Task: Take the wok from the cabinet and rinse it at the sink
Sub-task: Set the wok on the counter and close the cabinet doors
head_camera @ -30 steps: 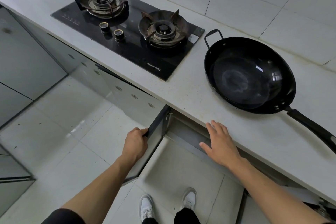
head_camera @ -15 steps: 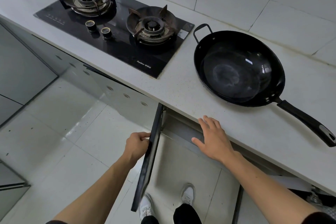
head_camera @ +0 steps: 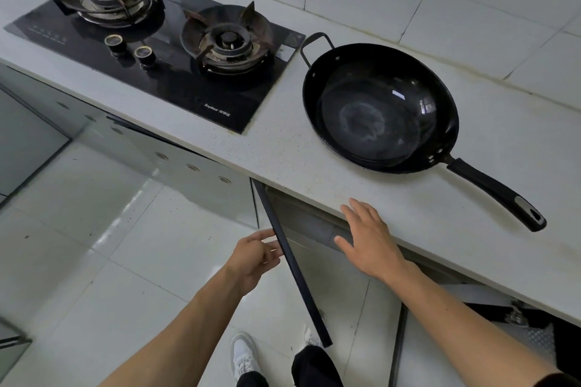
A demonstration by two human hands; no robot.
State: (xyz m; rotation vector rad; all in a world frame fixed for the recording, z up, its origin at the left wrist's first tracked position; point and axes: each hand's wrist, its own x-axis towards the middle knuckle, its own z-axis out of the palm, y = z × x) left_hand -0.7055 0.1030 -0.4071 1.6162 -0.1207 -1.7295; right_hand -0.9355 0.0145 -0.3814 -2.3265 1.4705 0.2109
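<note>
A pale speckled worktop (head_camera: 283,151) below a white-tiled wall carries a black two-burner gas hob (head_camera: 163,50) and, right of it, the empty black wok (head_camera: 380,110). Left hand (head_camera: 254,258), grip loose, touches the cabinet door (head_camera: 295,264) edge; right hand (head_camera: 371,242) lies flat, grip wide.

Glossy black metal wok (head_camera: 377,110), matt speckled stone counter (head_camera: 283,154), glossy glass hob (head_camera: 176,78)

I see bare countertop (head_camera: 283,151) between hob (head_camera: 176,72) and wok (head_camera: 380,110), open counter along its long handle (head_camera: 496,192), cabinet door (head_camera: 292,261) edge-on between both hands
</note>
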